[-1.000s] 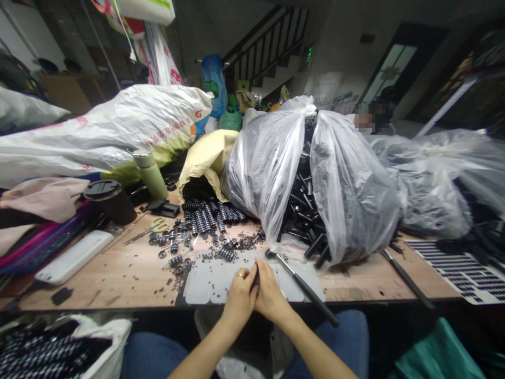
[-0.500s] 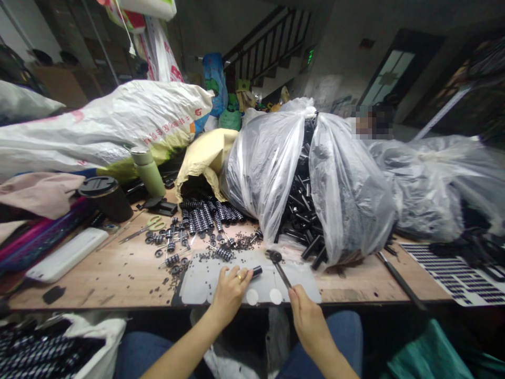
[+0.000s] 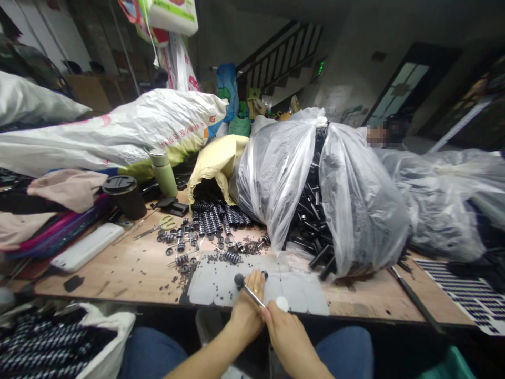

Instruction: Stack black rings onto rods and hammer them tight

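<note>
My left hand (image 3: 249, 302) is over the grey mat at the table's front, its fingers closed around a short black tube (image 3: 265, 274). Only the tube's end shows past the fingers. My right hand (image 3: 287, 327) grips a shiny metal rod (image 3: 254, 296) with a round black head (image 3: 239, 280). The rod slants up and left across the back of my left hand, and both hands are close together. Behind them on the grey mat (image 3: 213, 287) lie small black bits and a ribbed black-and-silver piece (image 3: 231, 256).
Ribbed pieces (image 3: 209, 220) spill from a yellow sack (image 3: 216, 155). A large clear bag (image 3: 355, 210) of black tubes stands behind the mat. Scissors (image 3: 155, 227), a green bottle (image 3: 164, 176) and a dark cup (image 3: 125, 197) are at left; a long dark-handled tool (image 3: 414, 297) lies at right.
My right hand has swung the rod's head leftward, from beside the tube to above my left hand. My left hand has turned and hides more of the tube. The view has shifted slightly.
</note>
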`<state>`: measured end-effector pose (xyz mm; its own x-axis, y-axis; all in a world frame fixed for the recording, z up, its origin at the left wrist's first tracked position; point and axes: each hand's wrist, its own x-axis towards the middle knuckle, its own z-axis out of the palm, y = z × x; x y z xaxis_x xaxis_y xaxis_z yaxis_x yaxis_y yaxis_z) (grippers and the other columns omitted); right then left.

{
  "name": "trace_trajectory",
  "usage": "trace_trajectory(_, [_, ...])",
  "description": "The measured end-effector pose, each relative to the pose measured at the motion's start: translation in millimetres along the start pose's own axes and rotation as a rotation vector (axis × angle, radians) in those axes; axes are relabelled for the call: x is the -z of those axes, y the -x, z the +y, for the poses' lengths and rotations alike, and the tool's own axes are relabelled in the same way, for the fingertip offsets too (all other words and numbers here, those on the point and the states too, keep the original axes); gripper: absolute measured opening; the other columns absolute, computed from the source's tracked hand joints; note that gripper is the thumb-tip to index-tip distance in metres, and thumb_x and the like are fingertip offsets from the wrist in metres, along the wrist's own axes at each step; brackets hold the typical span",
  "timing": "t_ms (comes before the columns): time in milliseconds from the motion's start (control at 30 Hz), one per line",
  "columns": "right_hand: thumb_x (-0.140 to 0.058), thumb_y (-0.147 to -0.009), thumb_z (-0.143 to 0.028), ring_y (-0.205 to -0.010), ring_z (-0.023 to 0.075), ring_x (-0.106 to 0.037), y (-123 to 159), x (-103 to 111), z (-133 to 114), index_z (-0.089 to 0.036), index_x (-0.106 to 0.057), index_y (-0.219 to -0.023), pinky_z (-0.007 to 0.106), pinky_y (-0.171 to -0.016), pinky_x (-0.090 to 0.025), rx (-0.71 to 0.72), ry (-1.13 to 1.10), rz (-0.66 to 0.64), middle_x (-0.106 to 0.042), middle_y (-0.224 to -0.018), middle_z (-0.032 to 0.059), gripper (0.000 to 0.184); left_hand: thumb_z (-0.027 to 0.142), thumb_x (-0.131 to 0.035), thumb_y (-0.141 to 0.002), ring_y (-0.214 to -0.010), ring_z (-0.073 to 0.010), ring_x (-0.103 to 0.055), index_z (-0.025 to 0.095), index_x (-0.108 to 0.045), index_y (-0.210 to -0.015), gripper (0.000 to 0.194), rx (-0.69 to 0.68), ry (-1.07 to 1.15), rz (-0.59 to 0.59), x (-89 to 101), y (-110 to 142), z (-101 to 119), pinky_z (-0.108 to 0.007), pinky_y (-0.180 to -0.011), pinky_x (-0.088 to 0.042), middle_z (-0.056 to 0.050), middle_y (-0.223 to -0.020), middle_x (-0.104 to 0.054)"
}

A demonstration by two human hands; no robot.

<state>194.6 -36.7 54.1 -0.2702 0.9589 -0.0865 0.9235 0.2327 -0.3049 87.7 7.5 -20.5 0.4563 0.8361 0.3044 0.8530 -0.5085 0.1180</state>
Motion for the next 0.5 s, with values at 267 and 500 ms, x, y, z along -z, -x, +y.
trace_trajectory(267, [-0.02, -0.092, -0.038, -0.061, 0.0198, -0.062, -19.2, 12.1, 38.8, -0.023, -0.045, -0.075, 0.025, -0.052, -0.034, -0.162, 0.001, 0.101, -0.062, -0.064, 0.0013, 0.034, 0.015, -0.046, -0.077, -0.081, -0.0233, -0.057, 0.015, -0.06, -0.091, 0.02, 0.158, 0.185, -0.17, 50.6, -22.4, -11.2, -0.032, -0.071, -0.045, -0.01, -0.081, -0.063])
trace_trajectory(500, [-0.032, -0.09, -0.033, -0.079, 0.0218, -0.057, -39.4, -9.3, 72.4, -0.02, -0.051, -0.078, 0.03, -0.065, -0.04, -0.135, 0.154, 0.268, -0.06, -0.078, 0.0064, 0.026, 0.017, -0.037, -0.085, -0.089, -0.0286, -0.059, -0.002, -0.049, -0.101, 0.028, 0.71, 0.022, -0.07, 59.3, -113.5, -112.0, -0.035, -0.073, -0.044, -0.025, -0.092, -0.059])
